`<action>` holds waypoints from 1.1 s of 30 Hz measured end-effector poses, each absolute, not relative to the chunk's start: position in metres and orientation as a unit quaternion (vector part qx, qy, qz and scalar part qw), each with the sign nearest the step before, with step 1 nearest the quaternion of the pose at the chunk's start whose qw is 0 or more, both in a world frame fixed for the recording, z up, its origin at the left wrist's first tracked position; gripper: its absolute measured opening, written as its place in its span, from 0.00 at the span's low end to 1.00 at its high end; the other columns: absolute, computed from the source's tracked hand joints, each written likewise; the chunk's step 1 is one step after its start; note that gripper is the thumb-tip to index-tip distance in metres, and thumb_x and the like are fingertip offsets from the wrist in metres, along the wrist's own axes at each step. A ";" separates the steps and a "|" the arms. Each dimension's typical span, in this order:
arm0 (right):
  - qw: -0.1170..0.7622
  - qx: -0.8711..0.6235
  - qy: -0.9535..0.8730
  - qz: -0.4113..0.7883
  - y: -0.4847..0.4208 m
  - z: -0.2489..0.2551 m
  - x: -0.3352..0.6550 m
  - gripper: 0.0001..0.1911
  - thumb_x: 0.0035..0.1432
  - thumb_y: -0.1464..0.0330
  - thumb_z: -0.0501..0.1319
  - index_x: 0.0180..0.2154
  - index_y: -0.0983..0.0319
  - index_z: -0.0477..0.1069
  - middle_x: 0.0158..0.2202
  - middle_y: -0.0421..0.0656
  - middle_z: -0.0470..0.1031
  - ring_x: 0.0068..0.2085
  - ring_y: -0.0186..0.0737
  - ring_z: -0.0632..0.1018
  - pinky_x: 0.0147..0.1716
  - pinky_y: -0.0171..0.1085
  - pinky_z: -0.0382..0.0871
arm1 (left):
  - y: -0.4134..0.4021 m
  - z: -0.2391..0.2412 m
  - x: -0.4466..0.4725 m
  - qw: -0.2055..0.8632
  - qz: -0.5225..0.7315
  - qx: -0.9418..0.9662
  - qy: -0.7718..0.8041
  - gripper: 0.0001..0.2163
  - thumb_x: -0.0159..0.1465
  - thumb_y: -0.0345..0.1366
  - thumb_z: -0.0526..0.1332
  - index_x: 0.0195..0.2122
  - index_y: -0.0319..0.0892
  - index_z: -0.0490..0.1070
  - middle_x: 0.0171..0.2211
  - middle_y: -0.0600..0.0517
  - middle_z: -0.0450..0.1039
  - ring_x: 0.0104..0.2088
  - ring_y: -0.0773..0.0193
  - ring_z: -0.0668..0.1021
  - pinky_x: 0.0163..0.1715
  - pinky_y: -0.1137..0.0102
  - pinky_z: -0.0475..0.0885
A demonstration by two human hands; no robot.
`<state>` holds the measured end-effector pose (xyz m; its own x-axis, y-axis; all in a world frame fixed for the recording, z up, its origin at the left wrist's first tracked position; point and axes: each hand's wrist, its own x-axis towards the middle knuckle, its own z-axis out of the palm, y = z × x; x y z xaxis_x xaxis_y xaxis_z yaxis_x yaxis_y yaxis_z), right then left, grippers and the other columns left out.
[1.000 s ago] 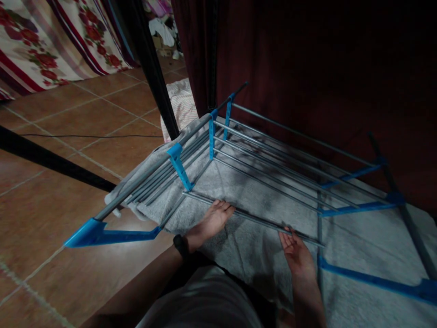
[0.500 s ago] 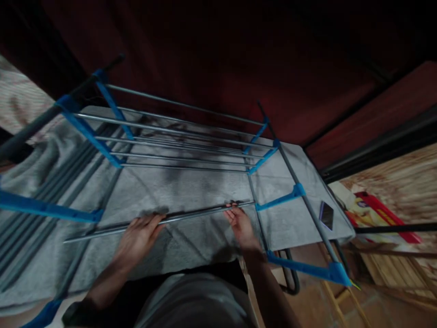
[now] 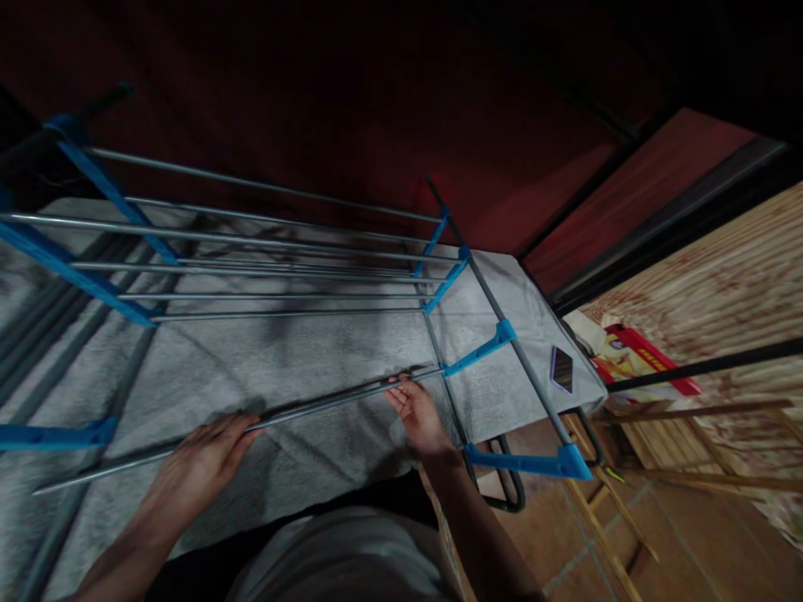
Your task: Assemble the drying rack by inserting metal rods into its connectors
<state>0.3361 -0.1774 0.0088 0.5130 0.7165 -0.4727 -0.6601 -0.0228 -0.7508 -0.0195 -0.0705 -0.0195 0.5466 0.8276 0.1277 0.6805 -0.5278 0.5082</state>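
Note:
A thin grey metal tube (image 3: 314, 410) runs across the front of a partly built rack. My left hand (image 3: 204, 456) is wrapped over the tube left of its middle. Close to the tube's right end, my right hand (image 3: 414, 410) grips it with thumb and fingers. That end meets the tip of a blue plastic bracket (image 3: 480, 354) on the right frame; whether it sits inside the bracket I cannot tell. The tube's left end lies loose over the left frame, apart from the left blue bracket (image 3: 56, 435). Behind, several tubes (image 3: 282, 242) span the rack's blue brackets.
The rack lies on a table covered with a grey cloth (image 3: 301, 351). Several more tubes (image 3: 56, 309) lie at the left. A phone (image 3: 562, 370) is near the table's right edge. Beyond it are a red and yellow package (image 3: 646, 359) and a wooden ladder-like frame (image 3: 611, 518).
The view has turned to the right, so the rack appears further left. Both hands keep hold of the tube, whose right end stays at the right bracket.

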 end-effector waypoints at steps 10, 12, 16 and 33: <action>0.696 -0.535 -0.018 0.479 -0.182 0.003 0.340 0.12 0.51 0.63 0.71 0.38 0.54 0.74 0.38 0.41 0.85 0.47 0.48 0.85 0.56 0.50 0.80 | -0.069 -0.026 -0.020 0.166 0.200 0.876 0.406 0.25 0.73 0.61 0.52 0.47 0.49 0.81 0.45 0.46 0.86 0.45 0.48 0.86 0.48 0.56 0.80; 0.695 -0.541 -0.014 0.474 -0.182 0.002 0.340 0.11 0.51 0.64 0.70 0.38 0.54 0.74 0.38 0.42 0.85 0.47 0.49 0.85 0.54 0.50 0.80 | -0.071 -0.023 -0.017 0.156 0.197 0.879 0.405 0.24 0.74 0.59 0.51 0.46 0.49 0.81 0.44 0.46 0.86 0.45 0.48 0.86 0.48 0.56 0.80; 0.693 -0.545 0.000 0.472 -0.183 0.002 0.342 0.11 0.50 0.63 0.71 0.36 0.55 0.74 0.38 0.42 0.84 0.46 0.48 0.84 0.53 0.48 0.81 | -0.073 -0.022 -0.012 0.160 0.176 0.881 0.409 0.23 0.75 0.54 0.50 0.48 0.47 0.80 0.46 0.45 0.86 0.47 0.47 0.86 0.51 0.53 0.79; 0.548 -0.770 -0.274 0.180 -0.221 -0.019 0.396 0.15 0.61 0.54 0.63 0.42 0.57 0.74 0.41 0.45 0.79 0.44 0.48 0.79 0.53 0.50 0.75 | -0.073 -0.019 -0.006 0.143 0.173 0.856 0.465 0.23 0.72 0.54 0.51 0.47 0.47 0.81 0.46 0.44 0.85 0.46 0.46 0.85 0.50 0.54 0.78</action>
<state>0.3963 -0.2213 -0.0195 0.7850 0.6191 0.0224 0.2236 -0.2495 -0.9422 -0.0058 -0.0729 -0.0187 0.5077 0.8461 0.1624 0.7471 -0.5262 0.4062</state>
